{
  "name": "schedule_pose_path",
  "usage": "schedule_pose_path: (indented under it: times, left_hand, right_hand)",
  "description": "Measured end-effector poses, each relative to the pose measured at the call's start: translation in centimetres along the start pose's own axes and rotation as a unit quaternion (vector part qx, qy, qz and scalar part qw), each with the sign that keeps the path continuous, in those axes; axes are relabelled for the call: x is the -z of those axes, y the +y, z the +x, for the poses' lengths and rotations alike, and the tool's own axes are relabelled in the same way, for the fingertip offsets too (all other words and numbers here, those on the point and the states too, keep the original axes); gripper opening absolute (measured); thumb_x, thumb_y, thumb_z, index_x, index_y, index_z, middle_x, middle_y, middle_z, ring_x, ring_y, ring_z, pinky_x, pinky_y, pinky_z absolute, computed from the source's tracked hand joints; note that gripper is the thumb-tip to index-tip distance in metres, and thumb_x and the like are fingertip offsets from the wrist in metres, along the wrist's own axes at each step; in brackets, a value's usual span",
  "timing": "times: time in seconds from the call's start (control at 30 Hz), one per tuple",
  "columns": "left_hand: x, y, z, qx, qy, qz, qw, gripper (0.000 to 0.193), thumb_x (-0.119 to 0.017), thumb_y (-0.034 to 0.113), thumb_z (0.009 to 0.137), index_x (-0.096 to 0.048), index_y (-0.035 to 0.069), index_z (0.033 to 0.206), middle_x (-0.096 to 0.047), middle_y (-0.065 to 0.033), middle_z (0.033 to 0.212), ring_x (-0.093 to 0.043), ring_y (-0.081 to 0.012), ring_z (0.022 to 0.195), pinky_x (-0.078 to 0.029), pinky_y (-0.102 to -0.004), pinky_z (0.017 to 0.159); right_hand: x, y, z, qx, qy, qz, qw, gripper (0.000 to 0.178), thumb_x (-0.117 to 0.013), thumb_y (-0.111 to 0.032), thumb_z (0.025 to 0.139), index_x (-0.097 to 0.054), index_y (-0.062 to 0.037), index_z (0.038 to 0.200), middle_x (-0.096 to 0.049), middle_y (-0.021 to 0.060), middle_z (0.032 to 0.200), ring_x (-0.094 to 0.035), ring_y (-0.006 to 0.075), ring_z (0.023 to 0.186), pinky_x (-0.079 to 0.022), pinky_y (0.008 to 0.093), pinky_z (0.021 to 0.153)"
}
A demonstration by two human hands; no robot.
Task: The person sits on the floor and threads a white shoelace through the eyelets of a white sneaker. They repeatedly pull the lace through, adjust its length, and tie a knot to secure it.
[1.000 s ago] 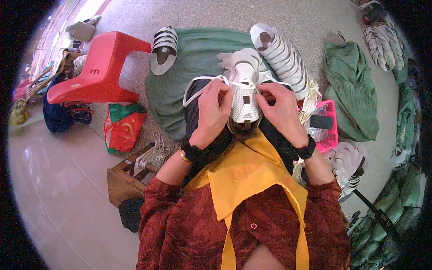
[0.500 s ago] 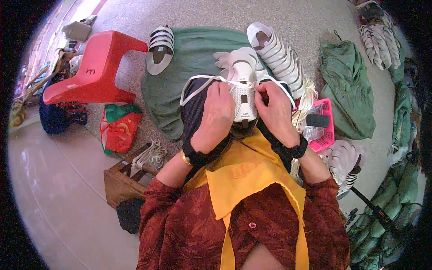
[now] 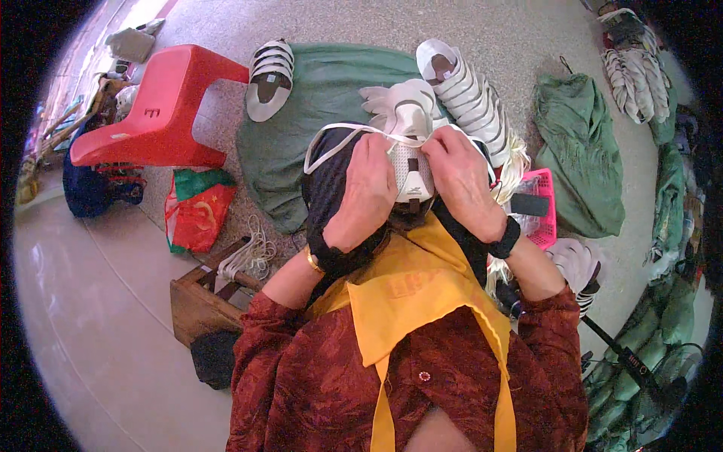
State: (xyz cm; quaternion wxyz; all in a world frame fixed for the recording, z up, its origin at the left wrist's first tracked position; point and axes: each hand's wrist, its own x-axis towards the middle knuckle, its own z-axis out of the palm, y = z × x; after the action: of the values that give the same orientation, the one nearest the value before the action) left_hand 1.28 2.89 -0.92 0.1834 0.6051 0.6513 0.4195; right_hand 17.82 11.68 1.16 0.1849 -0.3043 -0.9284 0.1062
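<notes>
I see the upper [image 3: 411,179] just beyond the apron [image 3: 429,252] — light and soft, I'd judge, best held by its edges. The right hand [image 3: 461,177] pinches the lace [image 3: 407,141]; the left hand [image 3: 365,182] curls its fingers beside it — any grip there I can't make out.

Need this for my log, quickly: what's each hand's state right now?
Left hand: closed beside the white mesh shoe; its hold is hidden.
Right hand: closed, pinching a flat white shoelace.

Shoe upper [image 3: 413,183] partly hidden by hands [image 3: 367,188], green bags [image 3: 680,320] cut off
</notes>
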Motion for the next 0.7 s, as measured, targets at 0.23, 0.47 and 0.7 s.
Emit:
schedule_pose_path:
  times: [0.23,0.47,0.7]
  left_hand:
    - [-0.6,-0.9,-0.2,0.026,0.036,-0.035,0.998,0.019,-0.053,-0.008,0.087,-0.050,0.000,0.104,-0.054,-0.0216,0.093,-0.056,-0.0424,0.088,-0.046,-0.0460,0.079]
    - [-0.6,-1.2,-0.1,0.034,0.050,-0.067,0.996,0.014,-0.055,-0.007,0.088,-0.052,-0.001,0.100,-0.055,-0.0204,0.088,-0.057,-0.0409,0.083,-0.046,-0.0443,0.075]
    - [0.4,-0.8,0.3,0.035,0.035,-0.038,0.998,0.016,-0.058,-0.007,0.086,-0.052,0.002,0.098,-0.054,-0.0155,0.080,-0.057,-0.0335,0.071,-0.047,-0.0402,0.065]
  right_hand:
    - [0.8,-3.3,0.2,-0.085,0.020,0.248,0.965,0.015,-0.064,0.000,0.088,-0.058,-0.0013,0.102,-0.060,0.0176,0.096,-0.064,0.0374,0.088,-0.053,0.0456,0.074]
    - [-1.8,-2.8,2.2,-0.053,-0.016,0.109,0.992,0.012,-0.067,-0.005,0.088,-0.063,-0.0016,0.098,-0.060,0.0165,0.091,-0.062,0.0379,0.081,-0.051,0.0452,0.069]
    - [0.3,-1.6,2.2,-0.054,-0.035,0.187,0.980,0.008,-0.067,-0.006,0.089,-0.062,0.0003,0.091,-0.061,0.0129,0.078,-0.063,0.0331,0.073,-0.049,0.0406,0.064]
